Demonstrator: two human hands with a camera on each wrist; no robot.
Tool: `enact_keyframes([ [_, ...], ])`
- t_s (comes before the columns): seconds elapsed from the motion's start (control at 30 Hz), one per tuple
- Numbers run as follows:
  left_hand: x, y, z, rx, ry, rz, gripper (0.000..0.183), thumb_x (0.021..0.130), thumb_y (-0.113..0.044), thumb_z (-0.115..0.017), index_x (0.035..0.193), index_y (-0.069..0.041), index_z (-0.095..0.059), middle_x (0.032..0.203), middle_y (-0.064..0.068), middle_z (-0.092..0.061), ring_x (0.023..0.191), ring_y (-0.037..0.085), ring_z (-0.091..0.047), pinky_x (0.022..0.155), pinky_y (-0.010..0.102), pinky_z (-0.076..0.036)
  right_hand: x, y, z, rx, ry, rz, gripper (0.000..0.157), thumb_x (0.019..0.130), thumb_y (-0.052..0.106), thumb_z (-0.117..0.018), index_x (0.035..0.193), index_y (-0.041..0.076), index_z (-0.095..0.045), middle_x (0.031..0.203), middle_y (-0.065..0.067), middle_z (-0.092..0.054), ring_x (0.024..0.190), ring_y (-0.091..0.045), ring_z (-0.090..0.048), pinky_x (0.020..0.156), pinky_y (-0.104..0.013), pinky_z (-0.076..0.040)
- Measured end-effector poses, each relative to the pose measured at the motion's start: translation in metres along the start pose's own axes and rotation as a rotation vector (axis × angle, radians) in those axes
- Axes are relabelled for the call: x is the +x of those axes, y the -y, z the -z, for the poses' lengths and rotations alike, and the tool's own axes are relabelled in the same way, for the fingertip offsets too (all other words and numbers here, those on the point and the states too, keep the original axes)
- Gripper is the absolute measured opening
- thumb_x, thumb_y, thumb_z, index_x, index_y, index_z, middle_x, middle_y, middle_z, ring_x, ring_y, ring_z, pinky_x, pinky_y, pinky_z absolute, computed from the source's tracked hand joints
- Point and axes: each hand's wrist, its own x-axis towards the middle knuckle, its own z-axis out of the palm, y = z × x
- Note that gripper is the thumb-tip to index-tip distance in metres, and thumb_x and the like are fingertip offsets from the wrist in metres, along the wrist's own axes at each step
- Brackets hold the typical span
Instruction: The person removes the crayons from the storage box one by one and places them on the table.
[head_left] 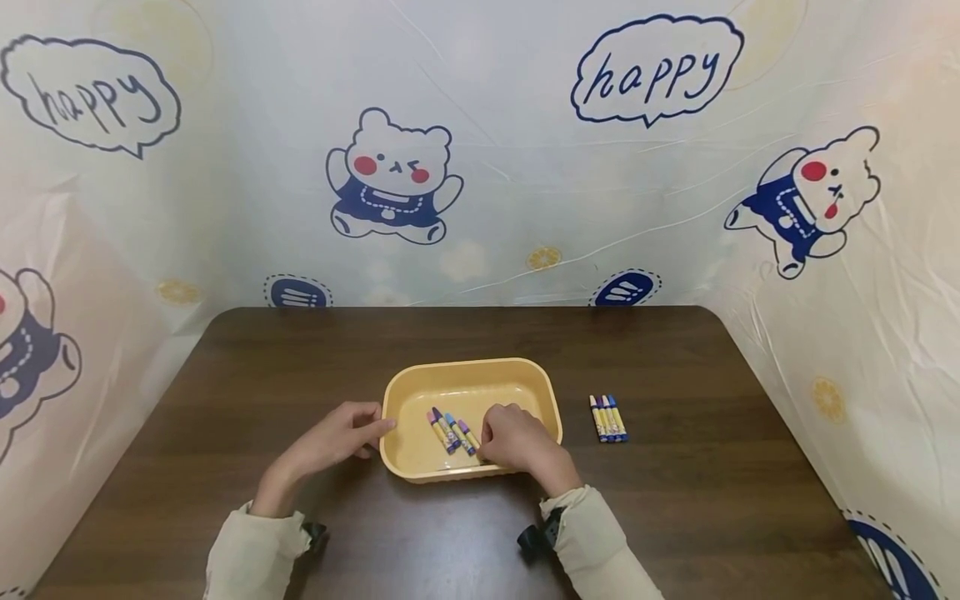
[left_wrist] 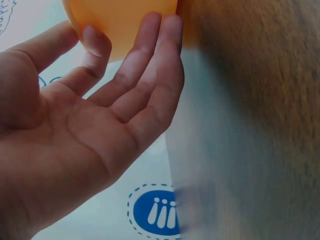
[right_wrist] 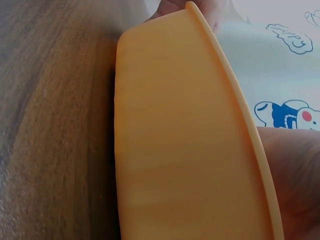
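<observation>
A yellow tray (head_left: 420, 379) stands on the table, with several crayons (head_left: 442, 433) lying slanted side by side inside it. My left hand (head_left: 341, 437) pinches the tray's left rim, thumb over the edge and index finger outside. In the left wrist view that hand (left_wrist: 85, 120) shows its palm, the other fingers loosely bent beside the tray wall (left_wrist: 120, 30). My right hand (head_left: 517, 437) reaches into the tray with bent fingers, right at the lower end of the purple-tipped crayon (head_left: 467, 431). Its fingertips are hidden, so I cannot tell whether they grip that crayon.
More crayons (head_left: 608, 419) lie in a neat row on the dark wooden table (head_left: 675, 500), right of the tray. Behind the table and along both sides hangs a pale printed sheet (head_left: 510, 192). In the right wrist view the tray's outer wall (right_wrist: 175, 125) fills the middle.
</observation>
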Motion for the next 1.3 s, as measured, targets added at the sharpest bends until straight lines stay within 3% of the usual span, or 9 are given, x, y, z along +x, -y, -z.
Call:
enact_keyframes([
  [0.37,0.004,0.006,-0.001,-0.032,0.005,-0.037,0.033,0.088,-0.033,-0.054,0.08,-0.001,-0.052,0.078,0.009,-0.057,0.076,0.03,-0.058,0.066,0.038,-0.05,0.001,0.001,0.0,-0.056,-0.112,0.017,0.022,0.069,0.022,-0.065,0.051,0.019,-0.053,0.049,0.007,-0.047,0.044,-0.011,-0.045,0.04,-0.027,-0.034],
  [0.57,0.002,0.003,-0.001,-0.029,0.006,-0.029,0.033,0.088,-0.033,-0.055,0.081,-0.001,-0.052,0.078,0.01,-0.057,0.076,0.029,-0.057,0.066,0.039,-0.05,0.001,-0.004,0.009,0.045,-0.148,0.021,0.025,0.076,0.026,-0.065,0.054,0.018,-0.055,0.05,0.006,-0.048,0.045,-0.009,-0.045,0.042,-0.024,-0.033],
  [0.93,-0.002,0.003,-0.003,-0.037,0.007,0.001,0.033,0.089,-0.03,-0.054,0.085,0.002,-0.053,0.086,0.016,-0.059,0.078,0.027,-0.056,0.069,0.038,-0.05,-0.003,-0.021,0.026,0.204,-0.199,0.058,0.008,0.077,0.021,-0.064,0.071,0.015,-0.062,0.064,0.004,-0.056,0.055,-0.008,-0.05,0.048,-0.023,-0.043],
  [1.1,0.002,0.01,-0.003,-0.054,0.027,-0.009,0.032,0.09,-0.03,-0.053,0.087,0.002,-0.054,0.088,0.016,-0.059,0.079,0.027,-0.056,0.069,0.04,-0.05,-0.013,-0.034,0.042,0.283,-0.313,0.035,0.004,0.077,0.02,-0.064,0.075,0.016,-0.063,0.068,0.003,-0.058,0.061,-0.011,-0.052,0.053,-0.024,-0.046],
  [1.3,0.001,0.007,-0.001,-0.057,0.021,-0.011,0.035,0.089,-0.033,-0.054,0.088,0.002,-0.054,0.089,0.017,-0.059,0.079,0.027,-0.058,0.069,0.039,-0.05,-0.03,-0.058,0.066,0.291,-0.477,0.025,0.005,0.077,0.02,-0.065,0.077,0.015,-0.064,0.07,0.002,-0.059,0.063,-0.013,-0.053,0.055,-0.025,-0.046],
])
